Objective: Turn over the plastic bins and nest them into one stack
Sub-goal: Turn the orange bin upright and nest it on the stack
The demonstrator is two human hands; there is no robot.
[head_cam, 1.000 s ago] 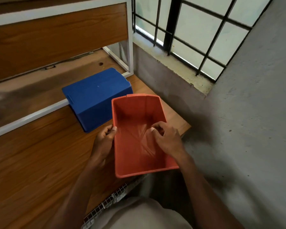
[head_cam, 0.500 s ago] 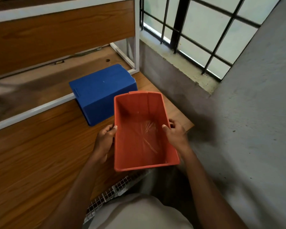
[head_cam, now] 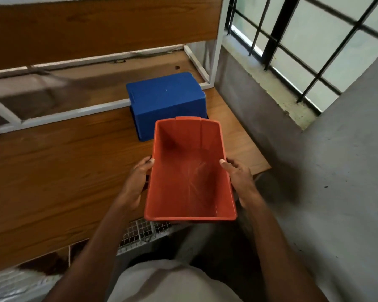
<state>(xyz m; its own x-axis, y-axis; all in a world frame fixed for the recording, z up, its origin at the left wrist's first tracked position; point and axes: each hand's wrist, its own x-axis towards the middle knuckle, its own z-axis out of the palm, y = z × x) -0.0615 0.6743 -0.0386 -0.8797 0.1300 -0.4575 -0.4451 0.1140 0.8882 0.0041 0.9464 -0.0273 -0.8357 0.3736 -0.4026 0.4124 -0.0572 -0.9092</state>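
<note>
1. Head view shows the wooden table filling the left half of the frame, with a white metal frame lying across its upper part.
2. On this table, above the center of the frame, the blue bin lies upside down, with its flat bottom facing up.
3. The red bin is at the center, opening up. It is held in the air over the near table edge, and its far rim covers the near side of the blue one in the picture.
4. Its long axis runs from the person toward the blue bin, so the blue bin lies directly ahead of the grip.
5. The left hand is closed on the left long wall and the right hand on the right long wall, each thumb hooked over the rim.
6. I judge both hands are equally near to the blue bin, so the next move probably needs both hands.
</note>
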